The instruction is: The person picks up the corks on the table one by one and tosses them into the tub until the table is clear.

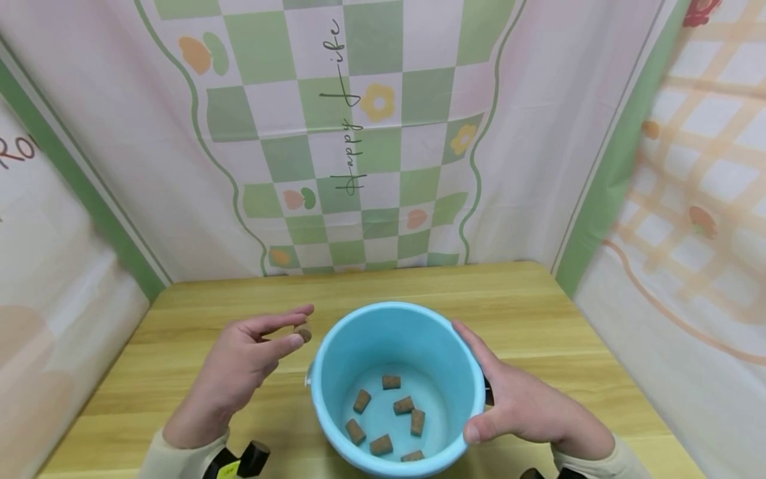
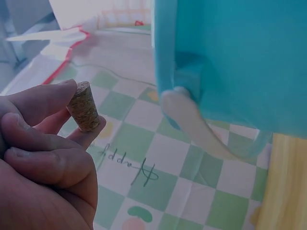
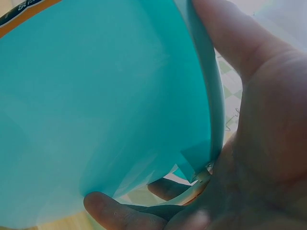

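Note:
A light blue bucket (image 1: 397, 313) stands on the wooden table, with several brown corks (image 1: 380, 444) lying scattered on its floor. To the left of the rim, my left hand (image 1: 242, 356) pinches one cork (image 2: 84, 106) between thumb and fingers, raised above the tabletop. My right hand (image 1: 520, 399) holds the bucket's right side, its thumb at the near rim and its fingers spread along the outer wall. A white handle (image 2: 192, 115) hangs from a lug on the bucket's outside in the left wrist view.
The wooden table (image 1: 239, 299) extends around the bucket on all sides. Behind it hangs a green-and-white checked cloth (image 1: 335, 133) with lettering, and printed curtains (image 1: 688, 233) close off both sides. A label (image 3: 24, 14) shows on the bucket's wall.

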A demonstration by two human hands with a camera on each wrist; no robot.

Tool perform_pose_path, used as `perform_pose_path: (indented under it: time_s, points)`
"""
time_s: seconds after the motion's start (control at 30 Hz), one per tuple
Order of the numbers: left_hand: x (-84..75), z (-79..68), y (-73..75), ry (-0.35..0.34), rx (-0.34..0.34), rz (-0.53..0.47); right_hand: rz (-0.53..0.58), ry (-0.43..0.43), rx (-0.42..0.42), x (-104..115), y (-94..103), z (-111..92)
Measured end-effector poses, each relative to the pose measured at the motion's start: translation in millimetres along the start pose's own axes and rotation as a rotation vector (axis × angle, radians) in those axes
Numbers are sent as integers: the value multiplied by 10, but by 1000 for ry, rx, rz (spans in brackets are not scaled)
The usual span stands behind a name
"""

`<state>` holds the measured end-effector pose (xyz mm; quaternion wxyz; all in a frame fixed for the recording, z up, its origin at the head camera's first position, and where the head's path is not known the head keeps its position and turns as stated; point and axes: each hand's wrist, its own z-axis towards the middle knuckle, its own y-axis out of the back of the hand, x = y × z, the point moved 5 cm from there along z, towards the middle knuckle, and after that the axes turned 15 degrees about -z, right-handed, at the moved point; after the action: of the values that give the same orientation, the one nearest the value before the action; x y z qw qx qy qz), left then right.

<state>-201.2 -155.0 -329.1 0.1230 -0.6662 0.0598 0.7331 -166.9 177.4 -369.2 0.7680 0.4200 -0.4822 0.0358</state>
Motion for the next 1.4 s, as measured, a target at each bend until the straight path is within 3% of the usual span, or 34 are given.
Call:
perform_pose_path:
  time_s: [0.33,0.57,1.1,1.4]
  points:
    - [-113,30,-140,-34,50,43,-47,-5,-14,-1,22,-8]
    - [-96,36,-232,-11,97,-7,-42,-11,-14,0,21,-2]
    - [-88,30,-312,-24,156,50,-41,3,-15,3,18,-10]
    - [-17,33,-252,99,118,119,-49,2,-16,5,14,-13]
